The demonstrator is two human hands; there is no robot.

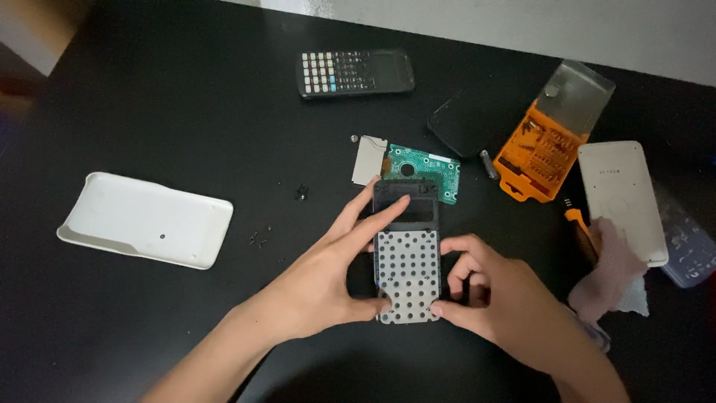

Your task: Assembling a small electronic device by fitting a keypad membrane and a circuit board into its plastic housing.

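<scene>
My left hand point(328, 272) and my right hand point(485, 291) hold a dark calculator front shell point(406, 213) flat on the black table. A grey rubber keypad sheet with rows of dots point(408, 275) lies in its lower half. My left fingers reach over the shell's upper window and my left thumb presses the sheet's lower left corner. The right hand's fingers pinch the sheet's right edge. Just beyond the shell lies a green circuit board point(429, 170) joined to a small grey display panel point(368, 159).
A whole black calculator point(354, 72) lies at the back. A white back cover point(145, 219) sits left, loose screws point(259, 237) near it. An orange bit case point(548, 145), a black cover point(466, 119), a white calculator shell point(621, 198), a screwdriver point(578, 224) and a pink cloth point(611, 272) lie right.
</scene>
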